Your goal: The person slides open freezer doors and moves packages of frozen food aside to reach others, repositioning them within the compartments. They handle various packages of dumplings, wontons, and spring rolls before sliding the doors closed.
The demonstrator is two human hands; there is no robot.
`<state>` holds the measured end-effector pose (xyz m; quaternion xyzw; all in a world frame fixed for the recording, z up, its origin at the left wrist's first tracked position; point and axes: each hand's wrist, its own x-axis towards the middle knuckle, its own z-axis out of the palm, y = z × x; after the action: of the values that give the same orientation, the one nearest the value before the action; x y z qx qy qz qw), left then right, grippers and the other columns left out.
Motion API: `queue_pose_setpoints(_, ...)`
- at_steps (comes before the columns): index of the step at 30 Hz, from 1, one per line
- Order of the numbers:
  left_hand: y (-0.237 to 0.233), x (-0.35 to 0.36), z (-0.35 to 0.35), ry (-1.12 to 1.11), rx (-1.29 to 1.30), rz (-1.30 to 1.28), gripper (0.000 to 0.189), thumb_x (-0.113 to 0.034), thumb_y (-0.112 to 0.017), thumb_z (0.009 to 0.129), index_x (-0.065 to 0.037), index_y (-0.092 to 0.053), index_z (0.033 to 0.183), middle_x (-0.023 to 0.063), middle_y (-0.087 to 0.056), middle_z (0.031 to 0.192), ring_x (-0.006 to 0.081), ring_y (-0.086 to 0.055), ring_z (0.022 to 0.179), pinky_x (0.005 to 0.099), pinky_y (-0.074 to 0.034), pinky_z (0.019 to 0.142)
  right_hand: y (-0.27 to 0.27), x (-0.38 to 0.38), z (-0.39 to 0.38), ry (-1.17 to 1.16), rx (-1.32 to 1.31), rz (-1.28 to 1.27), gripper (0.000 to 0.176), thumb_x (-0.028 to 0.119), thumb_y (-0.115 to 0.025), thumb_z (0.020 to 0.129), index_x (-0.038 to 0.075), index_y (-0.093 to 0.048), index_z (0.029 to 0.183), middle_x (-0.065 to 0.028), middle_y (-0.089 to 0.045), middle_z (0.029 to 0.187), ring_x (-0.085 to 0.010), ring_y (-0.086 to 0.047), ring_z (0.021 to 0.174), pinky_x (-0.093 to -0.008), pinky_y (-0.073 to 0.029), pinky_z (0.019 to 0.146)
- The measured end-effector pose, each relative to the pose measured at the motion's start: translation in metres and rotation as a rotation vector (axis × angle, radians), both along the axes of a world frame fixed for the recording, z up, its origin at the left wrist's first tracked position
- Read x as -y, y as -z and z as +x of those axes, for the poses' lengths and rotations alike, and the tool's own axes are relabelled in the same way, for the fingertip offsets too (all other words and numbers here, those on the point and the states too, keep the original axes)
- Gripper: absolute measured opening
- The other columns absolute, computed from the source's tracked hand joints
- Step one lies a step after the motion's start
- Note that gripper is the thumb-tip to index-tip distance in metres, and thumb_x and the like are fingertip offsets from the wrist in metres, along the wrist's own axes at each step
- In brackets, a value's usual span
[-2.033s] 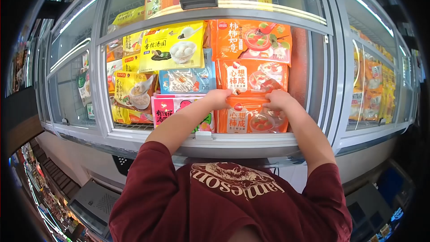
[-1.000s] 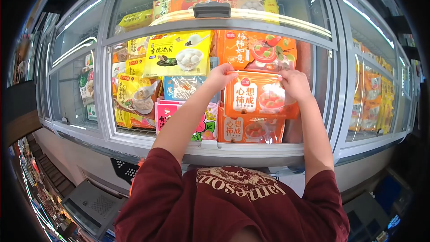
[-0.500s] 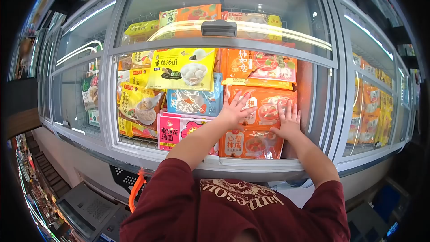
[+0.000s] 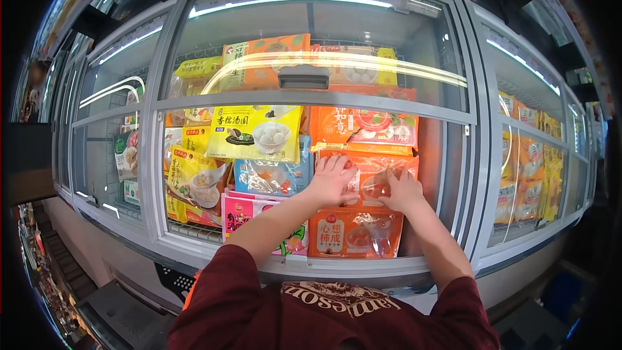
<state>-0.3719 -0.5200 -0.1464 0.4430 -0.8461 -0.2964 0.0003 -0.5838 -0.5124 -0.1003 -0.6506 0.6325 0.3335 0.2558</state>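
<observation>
Both my hands reach into the freezer onto an orange bag of frozen tangyuan (image 4: 368, 175). My left hand (image 4: 334, 180) lies on the bag's left part, its fingers a little bent and apart near the top edge. My right hand (image 4: 403, 191) touches the right part, with bent fingers and the thumb over the printed bowl. Neither hand visibly closes around the bag. Below lies a similar orange bag (image 4: 356, 233); above, another orange bag (image 4: 382, 128). To the left are a yellow tangyuan bag (image 4: 256, 135), a blue bag (image 4: 272, 174) and a pink bag (image 4: 241, 214), partly behind my left forearm.
A sliding glass door with a dark handle (image 4: 303, 78) covers the freezer's upper part. The metal front rim (image 4: 363, 264) runs under my forearms. More yellow bags (image 4: 194, 185) stand at the left, and neighbouring glass-doored compartments hold further packages (image 4: 531, 162).
The view has tilted, so the freezer appears lower. My fingers, spread flatter before, are now more bent on the orange bag, and my right hand sits further in over it.
</observation>
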Motion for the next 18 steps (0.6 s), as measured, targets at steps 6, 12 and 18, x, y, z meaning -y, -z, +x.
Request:
queue_pose_setpoints(6,0.047,0.087,0.009,-0.893,-0.263,0.118,0.071,-0.037,-0.069,0.068,0.005,-0.039,0.117,0.0242,-0.041,0.122,0.0325,-0.042,0.112,0.0383,-0.037,0.089,0.051,0.088,-0.017,0.363,0.21,-1.134,0.056,0.033,-0.059,0.076,0.004,-0.04,0.12,-0.0193,-0.053,0.108,-0.0321,-0.052,0.1,-0.0384,-0.041,0.086)
queue_pose_setpoints(12,0.066,0.089,0.012,-0.9,-0.417,0.199,0.059,-0.023,-0.067,0.073,0.003,-0.039,0.118,0.0191,-0.051,0.114,0.0262,-0.052,0.104,0.0315,-0.042,0.084,0.125,0.088,-0.054,1.01,0.699,-0.799,0.045,0.035,-0.058,0.078,0.001,-0.046,0.105,-0.0176,-0.059,0.09,-0.0307,-0.058,0.086,-0.0361,-0.044,0.076)
queue_pose_setpoints(18,0.066,0.081,0.018,-0.95,-0.738,0.502,0.061,-0.023,-0.068,0.073,0.0,-0.036,0.121,0.0125,-0.05,0.115,0.0216,-0.052,0.104,0.0318,-0.042,0.086,0.115,0.076,-0.065,1.044,0.756,-0.636,0.037,0.031,-0.055,0.081,0.001,-0.046,0.102,-0.0134,-0.057,0.093,-0.0206,-0.055,0.087,-0.0321,-0.043,0.075)
